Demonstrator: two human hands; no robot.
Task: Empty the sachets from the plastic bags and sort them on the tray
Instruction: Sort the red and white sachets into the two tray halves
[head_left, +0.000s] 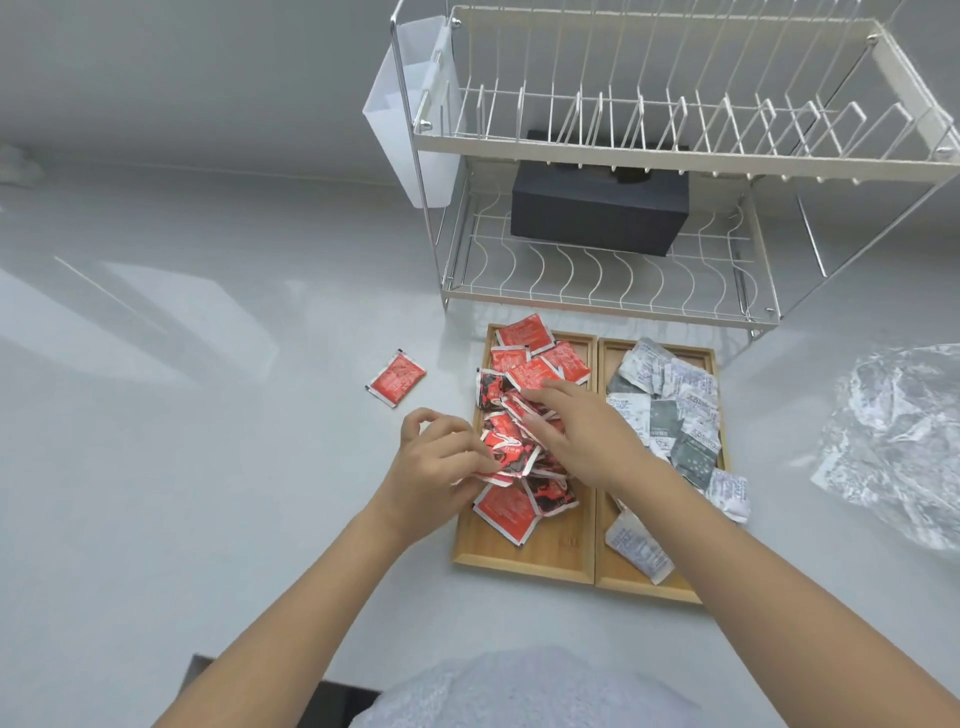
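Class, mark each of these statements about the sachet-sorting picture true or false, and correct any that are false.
1. The red sachets lie in the left tray. True.
2. One red sachet lies on the counter outside the trays. True.
3. The dark box sits on the rack's top shelf. False: it is on the lower shelf.
4. The right hand rests on the white and grey sachets. False: it is on the red pile.

Print on red sachets (524, 379), white sachets (691, 387) — blurred, unreadable
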